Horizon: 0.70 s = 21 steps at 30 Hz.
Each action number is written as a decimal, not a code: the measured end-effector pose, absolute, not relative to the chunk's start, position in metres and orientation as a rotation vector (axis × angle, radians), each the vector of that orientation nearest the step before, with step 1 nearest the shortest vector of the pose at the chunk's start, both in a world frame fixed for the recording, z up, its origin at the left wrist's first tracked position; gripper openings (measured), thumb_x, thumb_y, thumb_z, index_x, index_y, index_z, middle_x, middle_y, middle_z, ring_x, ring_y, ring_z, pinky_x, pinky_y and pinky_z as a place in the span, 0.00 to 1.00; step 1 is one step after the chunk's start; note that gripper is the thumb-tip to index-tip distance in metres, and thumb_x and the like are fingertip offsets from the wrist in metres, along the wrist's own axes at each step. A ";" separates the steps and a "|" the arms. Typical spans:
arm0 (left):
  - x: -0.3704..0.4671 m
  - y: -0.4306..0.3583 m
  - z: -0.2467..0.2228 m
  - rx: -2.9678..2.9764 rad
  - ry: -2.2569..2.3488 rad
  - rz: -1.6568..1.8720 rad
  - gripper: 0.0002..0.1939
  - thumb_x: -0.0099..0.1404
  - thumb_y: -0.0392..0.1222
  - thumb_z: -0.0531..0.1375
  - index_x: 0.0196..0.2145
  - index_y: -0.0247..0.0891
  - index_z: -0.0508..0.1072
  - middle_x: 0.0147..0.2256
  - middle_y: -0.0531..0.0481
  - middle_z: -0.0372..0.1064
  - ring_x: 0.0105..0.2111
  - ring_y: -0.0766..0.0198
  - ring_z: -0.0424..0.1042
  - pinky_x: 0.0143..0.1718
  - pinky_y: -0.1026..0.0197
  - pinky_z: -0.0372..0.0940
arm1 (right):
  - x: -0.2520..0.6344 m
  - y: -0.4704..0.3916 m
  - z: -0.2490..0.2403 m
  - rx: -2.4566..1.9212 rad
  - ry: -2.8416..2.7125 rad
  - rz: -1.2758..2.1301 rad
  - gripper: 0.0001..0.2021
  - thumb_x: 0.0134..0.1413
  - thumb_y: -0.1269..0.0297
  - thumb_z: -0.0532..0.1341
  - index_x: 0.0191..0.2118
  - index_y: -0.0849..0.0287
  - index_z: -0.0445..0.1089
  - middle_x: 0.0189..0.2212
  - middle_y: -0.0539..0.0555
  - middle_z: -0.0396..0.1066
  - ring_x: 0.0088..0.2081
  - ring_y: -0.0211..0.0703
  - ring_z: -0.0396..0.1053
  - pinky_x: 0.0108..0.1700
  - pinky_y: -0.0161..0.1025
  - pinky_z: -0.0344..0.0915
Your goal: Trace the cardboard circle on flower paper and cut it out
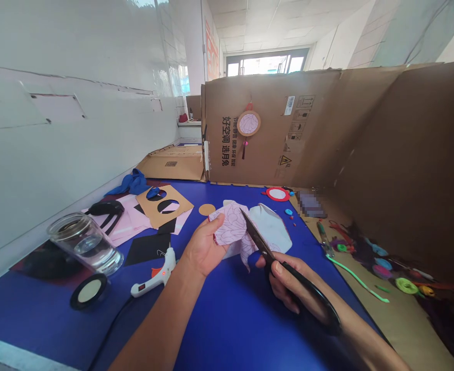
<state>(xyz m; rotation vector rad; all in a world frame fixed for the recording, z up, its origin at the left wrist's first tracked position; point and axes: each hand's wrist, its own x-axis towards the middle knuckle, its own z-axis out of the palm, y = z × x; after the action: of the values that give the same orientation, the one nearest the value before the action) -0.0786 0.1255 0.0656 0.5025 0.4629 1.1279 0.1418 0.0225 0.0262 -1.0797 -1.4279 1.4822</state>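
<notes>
My left hand (204, 242) pinches a piece of pale pink patterned fabric (230, 222) between thumb and fingers, above the blue table. In my right hand (289, 283) is a pair of black-handled scissors (263, 247). Their blades point up and to the left, and the tips lie at the fabric's right edge. A narrow strip of the same fabric dangles under the blades. Behind the scissors a larger sheet (271, 226), white on its upper face, rests on the table. A tan cardboard disc (207, 209) lies just beyond my left hand.
Left of my forearm are a glue gun (155, 275) with a cord, a tape roll (88, 291) and a glass jar (88, 245) of water. Cardboard with round holes (165, 203) lies behind. A red-rimmed disc (278, 194) sits near the upright cardboard (265, 165). Craft bits (383, 265) lie right.
</notes>
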 end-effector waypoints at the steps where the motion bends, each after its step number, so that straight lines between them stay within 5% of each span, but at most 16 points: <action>1: -0.079 0.126 0.065 0.507 0.460 1.130 0.20 0.74 0.31 0.64 0.61 0.33 0.78 0.48 0.37 0.85 0.52 0.50 0.84 0.64 0.48 0.73 | 0.142 0.022 0.026 -1.080 -1.422 1.485 0.33 0.70 0.31 0.60 0.55 0.61 0.71 0.22 0.42 0.56 0.20 0.33 0.50 0.19 0.31 0.51; 21: -0.079 0.125 0.067 0.499 0.458 1.136 0.16 0.75 0.32 0.62 0.57 0.32 0.80 0.47 0.38 0.85 0.52 0.51 0.84 0.64 0.49 0.73 | 0.141 0.024 0.025 -1.089 -1.385 1.506 0.33 0.68 0.31 0.62 0.55 0.60 0.73 0.23 0.41 0.54 0.20 0.33 0.48 0.18 0.31 0.52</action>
<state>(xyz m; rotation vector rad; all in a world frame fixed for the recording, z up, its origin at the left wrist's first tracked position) -0.0786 0.1250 0.0674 0.4994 0.4575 1.1356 0.1408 0.0238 0.0250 -1.0892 -1.3854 1.5058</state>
